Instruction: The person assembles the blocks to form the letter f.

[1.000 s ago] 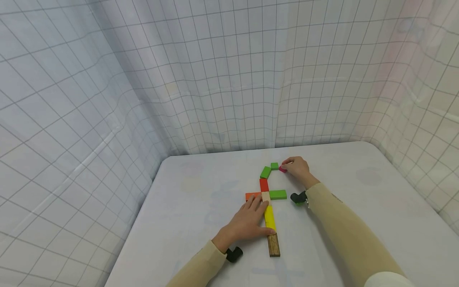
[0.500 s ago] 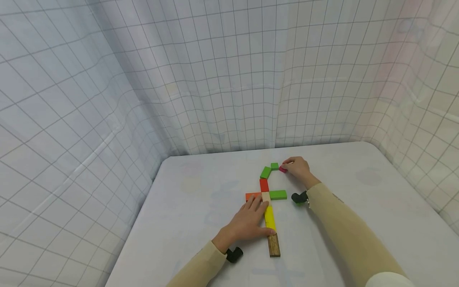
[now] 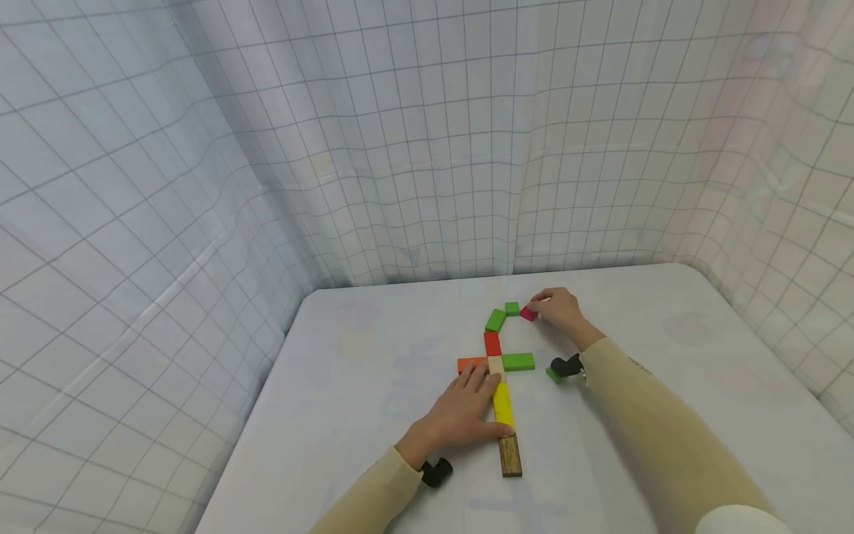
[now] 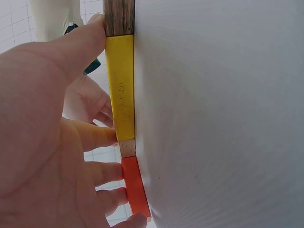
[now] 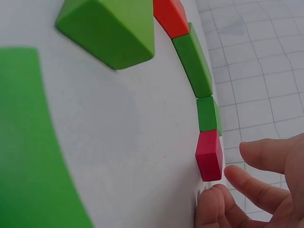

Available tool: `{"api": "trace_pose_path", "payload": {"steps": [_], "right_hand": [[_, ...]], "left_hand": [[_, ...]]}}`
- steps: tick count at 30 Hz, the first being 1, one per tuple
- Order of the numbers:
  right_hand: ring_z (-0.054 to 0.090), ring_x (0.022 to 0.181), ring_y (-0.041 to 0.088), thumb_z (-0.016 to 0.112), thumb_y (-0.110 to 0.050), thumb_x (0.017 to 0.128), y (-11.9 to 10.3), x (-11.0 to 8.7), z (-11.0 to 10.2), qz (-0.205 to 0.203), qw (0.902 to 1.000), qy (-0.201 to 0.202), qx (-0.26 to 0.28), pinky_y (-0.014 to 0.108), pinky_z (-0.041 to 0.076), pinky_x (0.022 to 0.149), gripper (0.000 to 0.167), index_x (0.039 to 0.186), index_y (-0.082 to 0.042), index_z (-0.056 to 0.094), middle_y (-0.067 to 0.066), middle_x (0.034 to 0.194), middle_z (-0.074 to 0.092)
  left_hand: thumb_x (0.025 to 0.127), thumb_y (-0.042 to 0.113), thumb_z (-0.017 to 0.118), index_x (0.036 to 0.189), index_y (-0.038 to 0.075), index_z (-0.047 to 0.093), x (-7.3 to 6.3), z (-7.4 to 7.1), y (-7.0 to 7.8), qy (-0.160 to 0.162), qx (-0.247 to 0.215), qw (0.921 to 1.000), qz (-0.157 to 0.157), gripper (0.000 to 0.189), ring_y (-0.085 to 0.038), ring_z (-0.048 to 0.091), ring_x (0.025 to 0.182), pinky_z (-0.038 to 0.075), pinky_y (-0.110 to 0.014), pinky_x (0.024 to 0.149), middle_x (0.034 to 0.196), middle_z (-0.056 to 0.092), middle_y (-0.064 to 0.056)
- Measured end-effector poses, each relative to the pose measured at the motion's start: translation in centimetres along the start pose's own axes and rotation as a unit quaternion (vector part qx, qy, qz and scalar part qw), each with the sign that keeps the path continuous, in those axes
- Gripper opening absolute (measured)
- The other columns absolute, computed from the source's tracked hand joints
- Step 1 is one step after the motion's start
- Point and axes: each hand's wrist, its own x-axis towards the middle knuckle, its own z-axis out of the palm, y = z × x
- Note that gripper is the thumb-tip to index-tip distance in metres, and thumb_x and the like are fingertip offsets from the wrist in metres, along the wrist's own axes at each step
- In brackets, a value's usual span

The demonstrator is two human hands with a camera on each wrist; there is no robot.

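Note:
A pink block (image 3: 528,313) lies at the end of a curved line of blocks, against a small green block (image 5: 207,114). My right hand (image 3: 559,308) is right beside it; in the right wrist view thumb and index finger stand slightly off the pink block. My left hand (image 3: 460,415) lies with spread fingers along the row. Its thumb touches the join of the yellow block (image 4: 122,85) and the brown wooden block (image 3: 511,455), while its fingertips reach the plain wood block (image 4: 127,148) and the orange block (image 4: 136,185).
A longer green block (image 3: 495,320) and a red block (image 3: 492,343) continue the curve down to the plain one. Another green block (image 3: 518,362) sticks out rightward. One loose green block (image 3: 553,375) lies partly under the right wrist camera (image 3: 567,365). Gridded curtains (image 3: 427,148) surround the white table (image 3: 347,371).
My right hand has let go of the pink block and shifted slightly right, showing more of the block and of the loose green one. The left hand has stayed put.

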Motion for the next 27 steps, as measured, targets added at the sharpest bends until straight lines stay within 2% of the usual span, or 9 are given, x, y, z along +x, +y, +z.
{"api": "trace_pose_path", "payload": {"steps": [5,12,18,27], "right_hand": [[0.062,0.084,0.025,0.065,-0.029,0.098,-0.2,-0.3,-0.8,-0.022,0.9998,0.000,0.002,0.032,0.054,0.070,0.033,0.122,-0.006,0.067,0.017,0.113,0.064],[0.064,0.092,0.029,0.065,-0.028,0.098,-0.4,-1.6,-1.7,-0.068,0.9976,0.004,-0.012,0.037,0.055,0.075,0.032,0.121,-0.006,0.068,0.020,0.119,0.064],[0.059,0.101,0.033,0.066,-0.029,0.097,-0.3,-3.0,-2.0,-0.095,0.9950,0.006,-0.029,0.044,0.052,0.081,0.031,0.119,-0.007,0.069,0.020,0.117,0.066],[0.058,0.100,0.033,0.065,-0.026,0.097,-0.7,-5.3,-2.3,-0.128,0.9909,-0.003,-0.039,0.045,0.052,0.082,0.031,0.121,-0.007,0.069,0.017,0.112,0.067]], "left_hand": [[0.087,0.075,0.056,0.160,0.016,0.027,0.0,0.0,-0.1,0.002,0.001,1.0000,0.003,0.099,-0.032,0.014,0.152,0.024,-0.049,0.119,0.167,0.015,-0.010],[0.087,0.075,0.056,0.160,0.016,0.027,-0.1,0.1,-0.1,0.006,0.000,1.0000,0.008,0.098,-0.032,0.014,0.152,0.024,-0.049,0.119,0.167,0.015,-0.011],[0.087,0.074,0.057,0.160,0.015,0.028,-0.1,0.2,-0.1,0.005,0.000,0.9999,0.009,0.098,-0.033,0.015,0.152,0.025,-0.049,0.119,0.166,0.016,-0.011],[0.086,0.075,0.057,0.160,0.015,0.028,-0.1,0.0,0.0,0.008,0.000,0.9999,0.008,0.099,-0.032,0.016,0.152,0.025,-0.049,0.119,0.166,0.017,-0.011]]}}
